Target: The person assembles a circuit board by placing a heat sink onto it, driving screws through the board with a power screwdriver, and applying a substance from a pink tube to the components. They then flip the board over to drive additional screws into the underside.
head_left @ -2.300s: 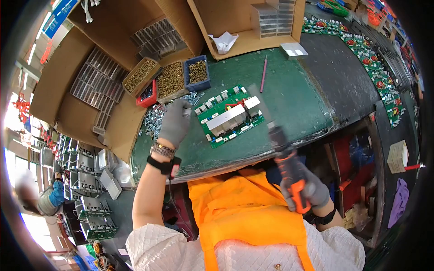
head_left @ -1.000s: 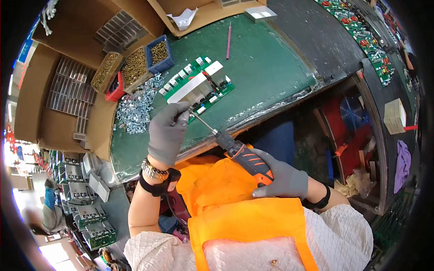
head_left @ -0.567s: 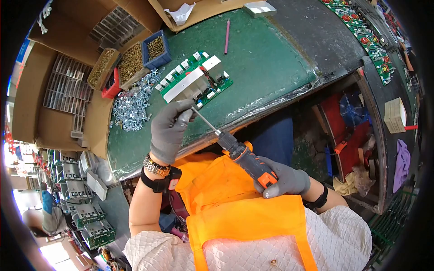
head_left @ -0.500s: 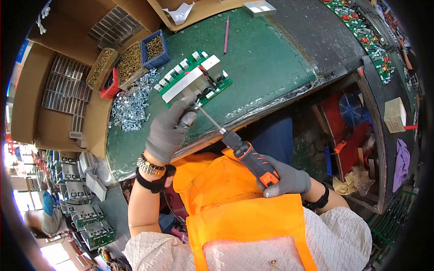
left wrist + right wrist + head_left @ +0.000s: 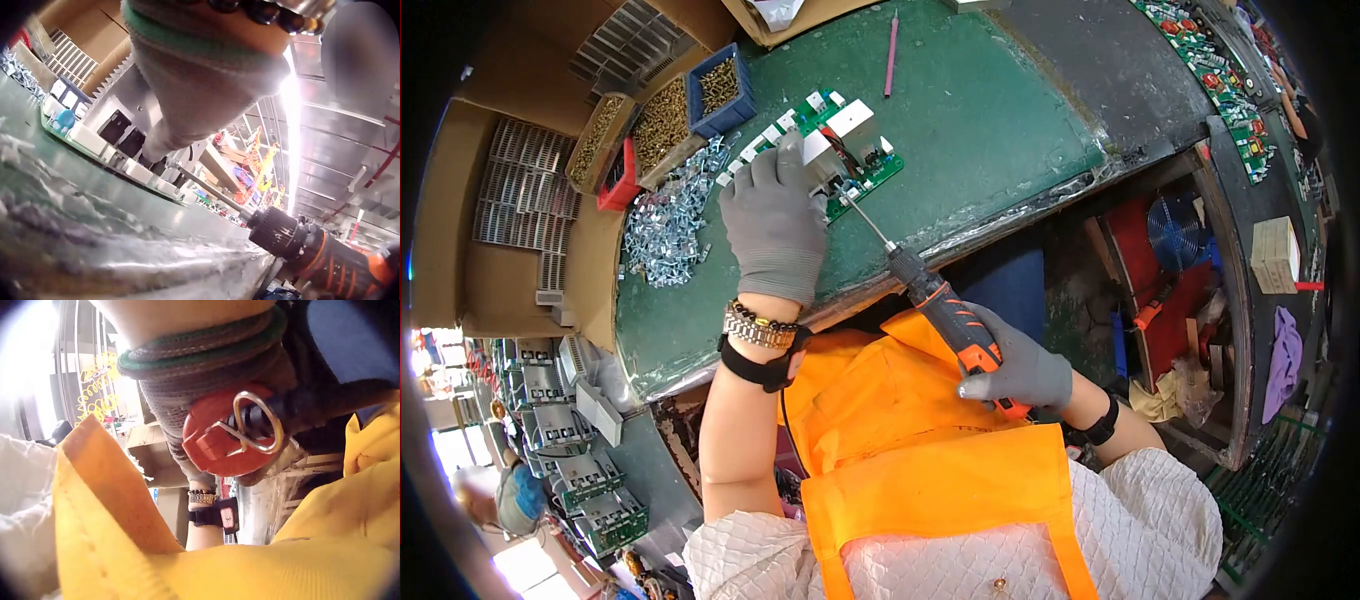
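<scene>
Small metal parts (image 5: pixel 665 232): loose pile, lying at nine o'clock from the left hand (image 5: pixel 775 225). Left hand: resting over the circuit board (image 5: pixel 862 165), the nearer hand; whether its fingers are curling or lying flat, cannot tell. Circuit board: lying on the bench (image 5: pixel 990 120), long axis running eight to two. Power screwdriver (image 5: pixel 952 320): pointing between ten and eleven, tip reaching the board's near side. Right hand (image 5: pixel 1025 368): wrapping its fingers round the handle, toward five o'clock.
</scene>
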A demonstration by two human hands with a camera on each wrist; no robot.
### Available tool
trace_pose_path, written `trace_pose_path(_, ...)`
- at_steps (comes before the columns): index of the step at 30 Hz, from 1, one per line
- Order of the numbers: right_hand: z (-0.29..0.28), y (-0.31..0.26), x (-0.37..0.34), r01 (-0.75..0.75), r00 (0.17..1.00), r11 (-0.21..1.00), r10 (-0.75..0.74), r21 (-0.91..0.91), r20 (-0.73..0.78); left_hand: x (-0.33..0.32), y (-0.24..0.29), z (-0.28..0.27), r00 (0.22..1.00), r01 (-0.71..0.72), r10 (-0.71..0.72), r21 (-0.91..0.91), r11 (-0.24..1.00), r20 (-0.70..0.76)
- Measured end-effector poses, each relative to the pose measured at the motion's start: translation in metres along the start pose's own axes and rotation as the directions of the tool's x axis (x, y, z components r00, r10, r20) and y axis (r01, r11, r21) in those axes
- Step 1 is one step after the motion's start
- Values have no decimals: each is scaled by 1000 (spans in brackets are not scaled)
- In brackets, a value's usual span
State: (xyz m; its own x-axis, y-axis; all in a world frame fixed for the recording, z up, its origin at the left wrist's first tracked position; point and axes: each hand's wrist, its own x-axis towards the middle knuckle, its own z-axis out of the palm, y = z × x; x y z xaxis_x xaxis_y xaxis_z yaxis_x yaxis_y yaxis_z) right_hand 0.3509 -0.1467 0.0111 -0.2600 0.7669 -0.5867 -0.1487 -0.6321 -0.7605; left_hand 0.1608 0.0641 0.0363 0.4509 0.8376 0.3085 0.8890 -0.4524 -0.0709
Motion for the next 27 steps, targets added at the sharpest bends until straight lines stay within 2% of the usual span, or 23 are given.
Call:
trace_pose_path(2, 0, 7, 3, 18, 1000, 1000, -18, 16, -5, 0, -7, 5, 986, -120, 127, 67, 991, -112)
trace_pose_path(4, -6, 17, 6, 65, 998, 997, -64, -29, 24, 1, -6, 3, 989, -116, 121, 63, 991, -87)
trace_pose_path(6, -7, 18, 5, 117, 992, 990, -113, -73, 51, 2, -5, 1, 999, -48, 46, 58, 997, 24)
trace_pose_path(8, -3, 9, 1, 35, 996, 999, -37, 32, 86, 2, -8, -2, 996, -77, 73, 65, 995, 53)
trace_pose_path(12, -4, 10, 8, 33, 995, 999, -36, 30, 94, 0, -10, -1, 992, -106, 100, 83, 991, 71)
trace_pose_path(14, -3, 4, 7, -19, 994, 994, 8, 103, 107, 1, -6, -4, 995, -85, 80, 80, 993, 68)
trace_pose_path(16, -2, 3, 8, -17, 994, 994, 5, 109, 111, 0, -3, -3, 996, -68, 63, 72, 995, 64)
trace_pose_path(18, -3, 4, 9, -15, 994, 993, 3, 113, 109, 0, -2, 0, 998, -58, 59, 49, 997, -14)
trace_pose_path(21, -3, 7, 12, 13, 994, 996, -22, 83, 106, 0, -1, 0, 998, -56, 57, 36, 998, -23)
trace_pose_path(27, -3, 6, 11, -58, 994, 992, 47, 109, 101, 1, -1, 5, 996, -56, 61, 80, 995, -62)
